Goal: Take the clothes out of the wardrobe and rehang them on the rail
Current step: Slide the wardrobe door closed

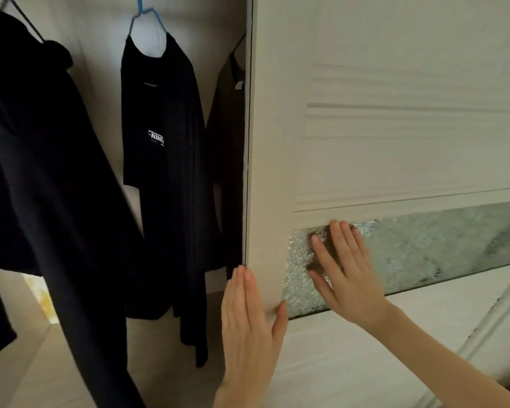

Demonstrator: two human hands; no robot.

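The white sliding wardrobe door (395, 128) fills the right half of the view. My left hand (248, 328) lies flat with straight fingers against the door's left edge. My right hand (345, 275) presses flat on the door's frosted patterned glass strip (439, 245). Inside the wardrobe hangs a black T-shirt (159, 157) with white lettering on a blue hanger (143, 16). A black hooded top (36, 172) hangs at the left on a dark hanger. Another dark garment (228, 160) is partly hidden behind the door edge.
The wardrobe's pale back wall (100, 83) shows between the garments. Its light floor panel (56, 363) lies below them. A bright patch (40, 295) shows low at the left behind the hooded top.
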